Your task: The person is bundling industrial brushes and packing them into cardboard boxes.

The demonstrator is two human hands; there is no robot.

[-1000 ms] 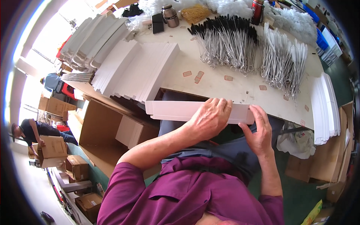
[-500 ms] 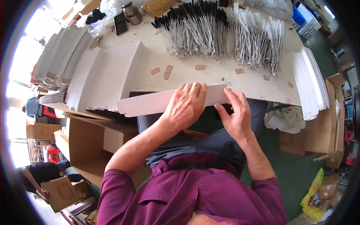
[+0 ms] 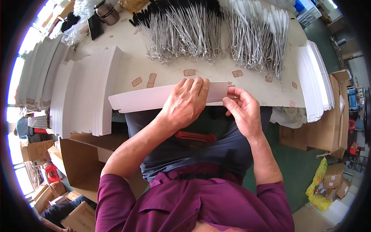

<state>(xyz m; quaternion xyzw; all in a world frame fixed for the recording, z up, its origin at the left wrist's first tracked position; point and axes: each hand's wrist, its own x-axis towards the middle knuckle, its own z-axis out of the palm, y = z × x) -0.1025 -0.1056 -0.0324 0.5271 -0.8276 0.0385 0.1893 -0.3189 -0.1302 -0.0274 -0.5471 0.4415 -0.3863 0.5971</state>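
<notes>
A long, narrow white cardboard box [image 3: 143, 96] lies across the table's front edge. My left hand [image 3: 185, 101] is closed over its middle, with the fingers on the upper side and the thumb hidden. At the box's right end is my right hand [image 3: 244, 110], its thumb and bent fingers pinching the end flap. Beyond the box are many thin wire brushes with looped ends, a pile with black bristles [image 3: 185, 34] and another with white bristles [image 3: 257, 34].
White flat boxes [image 3: 87, 89] are stacked at the left, and more [image 3: 313, 81] at the right edge. A steel flask [image 3: 106, 13] and a dark phone [image 3: 95, 27] sit far left. Below stands an open brown carton [image 3: 83, 160]. At lower left, a person holds a carton [image 3: 81, 218].
My view has shifted, so the tabletop things sit further left. The right thumb and fingers have drawn closer together at the box's end. The person at lower left appears lower.
</notes>
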